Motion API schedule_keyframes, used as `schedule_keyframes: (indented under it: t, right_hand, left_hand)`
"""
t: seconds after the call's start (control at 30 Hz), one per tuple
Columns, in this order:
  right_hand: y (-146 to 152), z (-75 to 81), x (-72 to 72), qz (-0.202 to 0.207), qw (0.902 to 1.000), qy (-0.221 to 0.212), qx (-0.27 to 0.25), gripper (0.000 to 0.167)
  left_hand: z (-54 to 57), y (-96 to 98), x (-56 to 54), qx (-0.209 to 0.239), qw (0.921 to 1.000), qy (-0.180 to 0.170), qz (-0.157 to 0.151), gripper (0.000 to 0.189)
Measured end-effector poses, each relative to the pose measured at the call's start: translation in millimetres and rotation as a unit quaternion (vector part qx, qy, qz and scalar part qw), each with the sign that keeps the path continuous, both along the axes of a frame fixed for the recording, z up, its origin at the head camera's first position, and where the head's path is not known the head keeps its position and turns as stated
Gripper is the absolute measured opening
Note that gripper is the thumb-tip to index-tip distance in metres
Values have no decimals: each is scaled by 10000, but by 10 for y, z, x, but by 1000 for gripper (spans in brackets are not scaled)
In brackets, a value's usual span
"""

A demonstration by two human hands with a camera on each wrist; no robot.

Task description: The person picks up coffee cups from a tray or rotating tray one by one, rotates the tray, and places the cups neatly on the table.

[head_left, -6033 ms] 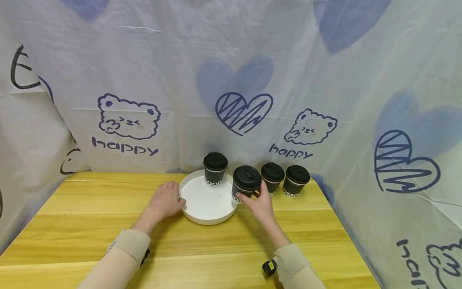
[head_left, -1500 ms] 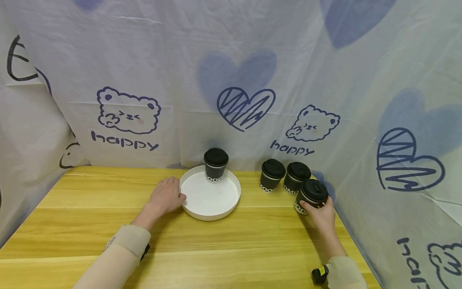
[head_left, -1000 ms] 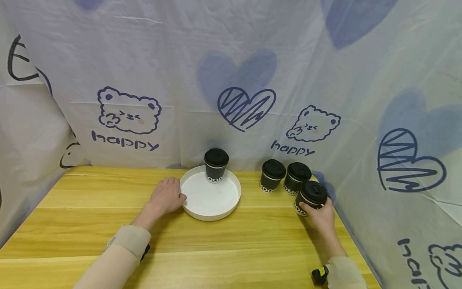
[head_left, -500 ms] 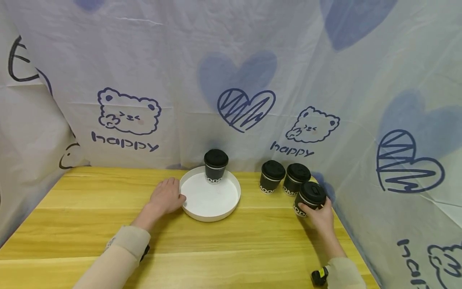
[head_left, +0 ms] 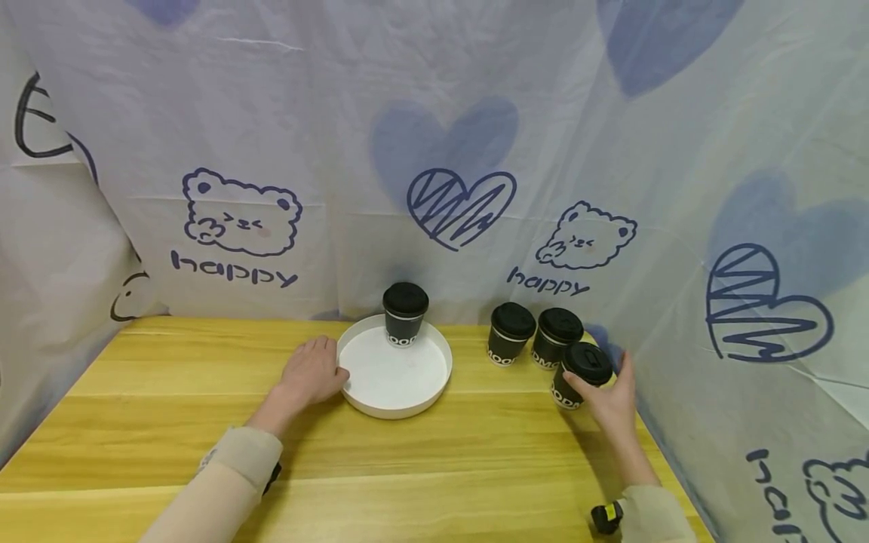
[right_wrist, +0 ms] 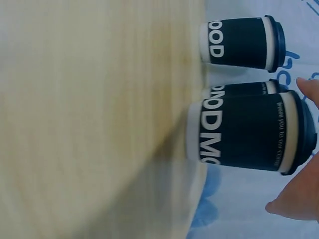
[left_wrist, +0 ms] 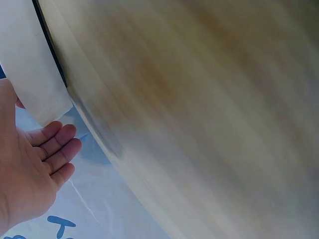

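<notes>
In the head view, my left hand holds the rim of a round white tray at its left side, thumb over the edge. The left wrist view shows the tray wall between thumb and fingers. One black lidded paper coffee cup stands at the back of the tray. At the table's right, my right hand is spread around another coffee cup, which stands upright on the wood. The right wrist view shows gaps between this cup and the fingers.
Behind the right-hand cup stand two more lidded cups, one at the left and one in the middle. A patterned cloth hangs along the table's back and right edges. Wooden tabletop extends in front of the tray.
Earlier, the right hand carried the cup from the tray's right side to the table's right end. Now its fingers have opened off the cup. The left hand has stayed at the tray.
</notes>
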State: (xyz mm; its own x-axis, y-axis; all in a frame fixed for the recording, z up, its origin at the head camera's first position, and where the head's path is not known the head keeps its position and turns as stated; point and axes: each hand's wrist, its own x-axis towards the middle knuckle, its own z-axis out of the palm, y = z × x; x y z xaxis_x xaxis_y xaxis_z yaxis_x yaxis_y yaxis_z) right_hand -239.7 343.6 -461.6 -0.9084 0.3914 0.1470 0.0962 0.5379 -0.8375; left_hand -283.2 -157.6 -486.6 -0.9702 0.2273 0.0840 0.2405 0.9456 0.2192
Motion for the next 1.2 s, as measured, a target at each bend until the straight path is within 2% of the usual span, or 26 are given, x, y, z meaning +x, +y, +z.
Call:
schedule_keyframes:
  t: [0.2, 0.53, 0.73, 1.2]
  right_hand:
    - [-59, 137, 4, 50, 9995, 241, 206, 120]
    - [-313, 330, 6, 519, 9904, 926, 885, 89]
    - [-509, 333, -41, 947, 9839, 1270, 824, 75]
    - [-961, 228, -152, 1905, 9726, 1135, 700, 70]
  left_hand:
    - [-12, -3, 2, -17, 10000, 17, -6, 55]
    - [-17, -15, -2, -25, 9999, 100, -27, 51]
    - [-17, -16, 5, 0, 10000, 43, -16, 52]
    - [-17, -16, 6, 39, 9999, 108, -43, 49]
